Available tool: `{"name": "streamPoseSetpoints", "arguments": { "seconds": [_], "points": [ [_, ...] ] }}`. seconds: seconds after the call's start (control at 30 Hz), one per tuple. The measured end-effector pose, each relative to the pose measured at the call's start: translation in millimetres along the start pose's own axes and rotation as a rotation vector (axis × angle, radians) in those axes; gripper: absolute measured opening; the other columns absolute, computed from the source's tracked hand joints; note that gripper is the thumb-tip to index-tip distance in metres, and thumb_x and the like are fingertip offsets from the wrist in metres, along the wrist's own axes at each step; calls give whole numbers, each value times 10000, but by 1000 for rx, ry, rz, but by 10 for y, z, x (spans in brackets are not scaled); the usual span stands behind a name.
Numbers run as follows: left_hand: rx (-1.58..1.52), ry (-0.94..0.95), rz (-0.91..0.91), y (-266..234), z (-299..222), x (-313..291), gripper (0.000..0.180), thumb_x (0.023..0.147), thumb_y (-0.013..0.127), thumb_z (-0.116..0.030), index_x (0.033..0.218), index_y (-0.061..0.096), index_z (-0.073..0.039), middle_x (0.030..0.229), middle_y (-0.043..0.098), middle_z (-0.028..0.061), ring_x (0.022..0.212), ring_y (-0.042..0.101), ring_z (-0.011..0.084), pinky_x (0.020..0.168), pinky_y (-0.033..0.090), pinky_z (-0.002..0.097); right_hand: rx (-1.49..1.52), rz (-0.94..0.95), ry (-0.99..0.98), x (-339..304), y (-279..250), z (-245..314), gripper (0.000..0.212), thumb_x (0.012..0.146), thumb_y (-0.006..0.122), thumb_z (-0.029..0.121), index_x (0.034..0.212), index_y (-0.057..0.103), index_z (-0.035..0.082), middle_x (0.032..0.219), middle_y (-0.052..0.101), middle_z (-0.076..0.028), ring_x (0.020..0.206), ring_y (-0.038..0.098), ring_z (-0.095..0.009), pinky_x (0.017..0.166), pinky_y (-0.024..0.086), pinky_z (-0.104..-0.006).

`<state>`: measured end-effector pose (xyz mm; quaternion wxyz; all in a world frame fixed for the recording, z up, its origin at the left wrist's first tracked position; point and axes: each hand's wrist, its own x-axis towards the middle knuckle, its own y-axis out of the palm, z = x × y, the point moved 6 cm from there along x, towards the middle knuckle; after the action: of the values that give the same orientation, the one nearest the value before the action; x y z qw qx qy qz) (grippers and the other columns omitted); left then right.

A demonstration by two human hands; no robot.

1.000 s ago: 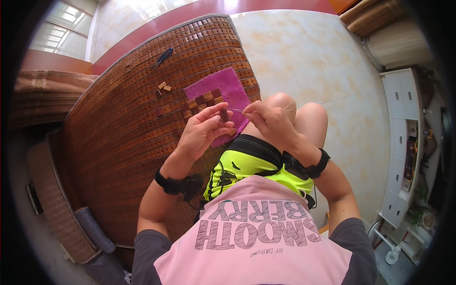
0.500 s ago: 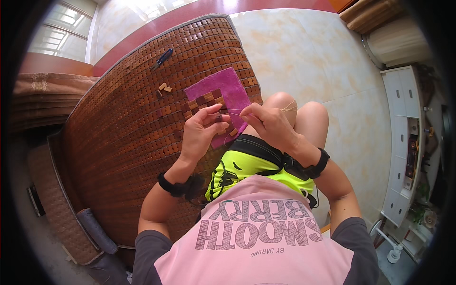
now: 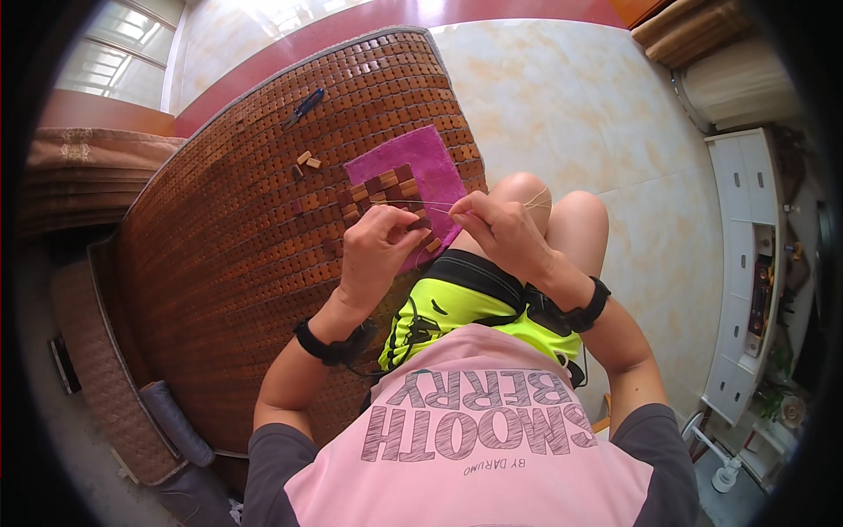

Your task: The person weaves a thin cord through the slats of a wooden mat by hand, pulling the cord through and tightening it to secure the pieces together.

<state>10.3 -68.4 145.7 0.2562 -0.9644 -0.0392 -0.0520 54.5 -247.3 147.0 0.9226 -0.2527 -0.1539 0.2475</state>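
**Magenta cloth, thread drawn taut between both hands**

Magenta cloth [image 3: 428, 167] lies on the woven brown mat [image 3: 219, 255], near its right edge, just ahead of my knees. Small wooden tiles [image 3: 379, 189] sit in rows on the cloth's left part; a few loose tiles [image 3: 307, 161] lie on the mat just beyond its upper left corner.

My left hand [image 3: 378, 255] is curled closed over the cloth's lower edge, fingertips pinched on something small; what it is, I cannot tell. My right hand [image 3: 500, 230] is just beside it, thumb and forefinger pinched narrow on a thin pale thread [image 3: 421, 205], which runs leftward across the tiles. The two hands are nearly touching.

Dark scissors [image 3: 304, 107] lie well apart, near the mat's far edge. White cabinet [image 3: 742, 263] stands at my right on the pale tile floor [image 3: 615, 114].
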Motion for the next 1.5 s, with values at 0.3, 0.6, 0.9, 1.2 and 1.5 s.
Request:
{"name": "streamPoseSetpoints", "arguments": {
  "seconds": [0.3,0.6,0.9,1.2,1.5],
  "points": [
    [-21,-5,22,18,-11,-7,145,777,780,-24,900,704,-7,777,661,31,640,605,72,603,497,220,-24,-1,4,-6,24,38,112,940,616,179,966,591,73,701,661,-139,623,660,-321,534,507,-397],
    [-526,-402,209,170,106,-20,153,877,703,-82,1004,704,4,880,729,66,758,660,72,661,535,209,165,29,15,27,130,75,121,949,598,88,1055,562,43,692,621,-90,597,621,-176,554,498,-306],
    [-941,-571,287,249,170,-5,237,979,587,-141,1138,672,13,981,711,92,792,648,98,708,548,240,218,-58,-62,0,95,47,132,943,603,86,1060,559,41,695,627,-86,577,611,-170,527,480,-291],
    [-1127,-664,143,195,377,2,262,986,550,-87,1202,604,52,1087,679,169,851,670,156,777,575,279,48,-72,-123,-11,83,105,50,910,648,80,926,630,36,613,593,-87,528,590,-146,502,443,-290],
    [-1091,-655,163,176,326,-34,240,967,567,-55,1175,603,60,1085,679,190,878,693,198,797,587,299,54,-35,0,40,78,81,93,916,637,160,930,601,75,676,652,-143,615,664,-311,538,510,-383]
  ]
}}
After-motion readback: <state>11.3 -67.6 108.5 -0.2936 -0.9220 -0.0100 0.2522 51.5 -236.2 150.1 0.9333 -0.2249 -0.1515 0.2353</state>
